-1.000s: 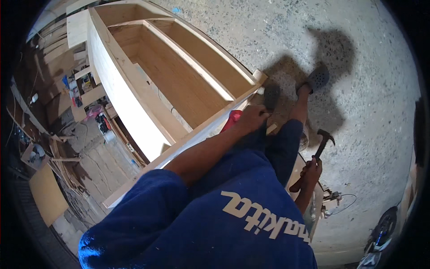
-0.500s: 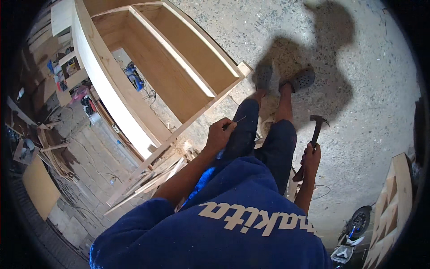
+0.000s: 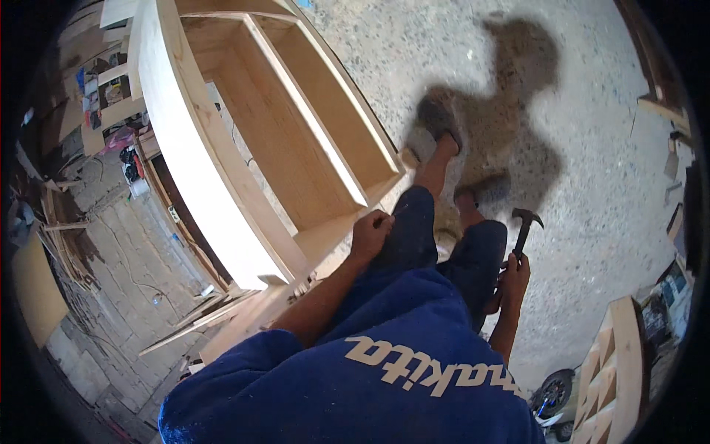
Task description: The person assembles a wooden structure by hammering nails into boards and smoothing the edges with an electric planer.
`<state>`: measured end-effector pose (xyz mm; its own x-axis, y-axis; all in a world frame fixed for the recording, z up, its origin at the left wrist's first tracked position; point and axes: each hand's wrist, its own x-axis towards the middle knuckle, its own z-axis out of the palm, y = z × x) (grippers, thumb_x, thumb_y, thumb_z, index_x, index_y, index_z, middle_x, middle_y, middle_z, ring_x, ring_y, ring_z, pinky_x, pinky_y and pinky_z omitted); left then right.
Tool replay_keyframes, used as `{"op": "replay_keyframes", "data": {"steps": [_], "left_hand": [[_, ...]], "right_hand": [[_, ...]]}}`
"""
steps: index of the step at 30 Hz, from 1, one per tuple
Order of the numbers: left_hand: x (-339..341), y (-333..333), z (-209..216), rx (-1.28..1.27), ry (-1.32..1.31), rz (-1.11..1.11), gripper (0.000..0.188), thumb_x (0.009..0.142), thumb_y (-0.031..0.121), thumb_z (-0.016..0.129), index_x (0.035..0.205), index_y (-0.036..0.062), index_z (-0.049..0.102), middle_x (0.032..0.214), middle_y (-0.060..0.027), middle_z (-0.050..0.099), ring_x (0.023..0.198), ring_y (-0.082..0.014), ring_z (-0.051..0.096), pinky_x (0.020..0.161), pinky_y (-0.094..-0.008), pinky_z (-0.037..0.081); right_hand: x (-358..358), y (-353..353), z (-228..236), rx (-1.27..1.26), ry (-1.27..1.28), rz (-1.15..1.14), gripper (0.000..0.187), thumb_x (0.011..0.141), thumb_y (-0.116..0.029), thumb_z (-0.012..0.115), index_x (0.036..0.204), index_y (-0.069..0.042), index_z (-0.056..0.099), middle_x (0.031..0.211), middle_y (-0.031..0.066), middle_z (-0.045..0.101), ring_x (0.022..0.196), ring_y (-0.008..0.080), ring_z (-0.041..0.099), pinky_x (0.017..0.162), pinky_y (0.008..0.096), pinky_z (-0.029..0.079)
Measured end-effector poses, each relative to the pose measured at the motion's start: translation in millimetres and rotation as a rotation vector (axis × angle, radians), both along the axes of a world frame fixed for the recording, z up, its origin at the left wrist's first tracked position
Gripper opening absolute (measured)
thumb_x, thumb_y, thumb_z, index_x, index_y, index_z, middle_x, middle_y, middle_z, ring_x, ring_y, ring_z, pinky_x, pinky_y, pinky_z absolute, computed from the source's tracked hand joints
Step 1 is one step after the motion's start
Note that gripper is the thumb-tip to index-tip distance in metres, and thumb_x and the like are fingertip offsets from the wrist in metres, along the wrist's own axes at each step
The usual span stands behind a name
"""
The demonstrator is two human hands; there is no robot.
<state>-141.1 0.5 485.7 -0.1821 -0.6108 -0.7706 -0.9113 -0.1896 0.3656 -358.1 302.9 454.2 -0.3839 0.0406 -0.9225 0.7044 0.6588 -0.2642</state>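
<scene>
My right hand [image 3: 514, 275] grips a claw hammer [image 3: 521, 238] by its dark handle, head up and away from me, over the floor beside my right leg. My left hand [image 3: 371, 235] is closed in a pinch near my left thigh. A thin nail shows in those fingers in the earlier frame; now it can hardly be made out. Just beyond my left hand lies a large wooden cabinet frame [image 3: 285, 133] with long open compartments. Its near end board [image 3: 325, 255] is closest to that hand, with a small gap that I cannot judge exactly.
Loose wood strips [image 3: 200, 322] lie by the cabinet's near end. Boards and clutter [image 3: 111, 96] fill the left side. A slatted wooden piece [image 3: 617, 362] stands at the lower right, next to a motorbike wheel [image 3: 553, 392]. Speckled concrete floor [image 3: 592, 140] spreads to the right.
My feet have stepped, the left one ahead, and the cabinet's near end now looks closer to my left hand. The hammer stays in my right hand. The nail no longer shows clearly.
</scene>
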Motion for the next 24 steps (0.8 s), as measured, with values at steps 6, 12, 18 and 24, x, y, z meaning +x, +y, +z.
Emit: {"op": "replay_keyframes", "data": {"steps": [6, 12, 18, 24], "left_hand": [[-21, -84, -6, -0.054, 0.062, 0.172, 0.021, 0.096, 0.019, 0.068, 0.096, -0.002, 0.071, 0.077, -0.006, 0.07, 0.073, -0.0127, 0.066, 0.072, -0.0293, 0.052], [-8, -138, -7, 0.012, 0.096, 0.365, 0.022, 0.099, 0.019, 0.066, 0.098, -0.0029, 0.069, 0.081, -0.0068, 0.069, 0.074, -0.0141, 0.067, 0.076, -0.0304, 0.056], [-5, -157, 8, -0.062, 0.06, 0.379, 0.025, 0.097, 0.021, 0.067, 0.093, -0.0026, 0.07, 0.075, -0.0076, 0.071, 0.07, -0.0132, 0.066, 0.068, -0.0303, 0.052], [-44, -183, 34, -0.084, 0.029, 0.366, 0.024, 0.095, 0.023, 0.068, 0.094, -0.0011, 0.072, 0.074, -0.0082, 0.07, 0.07, -0.0146, 0.067, 0.069, -0.0335, 0.053]], "right_hand": [[-40, -127, 14, -0.002, 0.071, 0.07, 0.021, 0.102, -0.025, 0.053, 0.106, -0.004, 0.057, 0.071, 0.0014, 0.053, 0.048, 0.0088, 0.05, 0.042, 0.027, 0.044], [-53, -200, 7, -0.125, -0.017, 0.152, 0.016, 0.103, -0.021, 0.054, 0.098, -0.006, 0.054, 0.072, 0.0002, 0.052, 0.049, 0.0074, 0.048, 0.039, 0.0247, 0.042], [-70, -272, 30, -0.165, 0.005, 0.318, 0.02, 0.101, -0.021, 0.056, 0.111, -0.003, 0.056, 0.075, 0.0035, 0.057, 0.055, 0.0113, 0.052, 0.047, 0.0287, 0.045], [-118, -303, 12, -0.129, -0.015, 0.418, 0.029, 0.1, -0.019, 0.058, 0.12, 0.001, 0.058, 0.084, 0.0113, 0.063, 0.07, 0.0208, 0.061, 0.062, 0.0372, 0.049]]}}
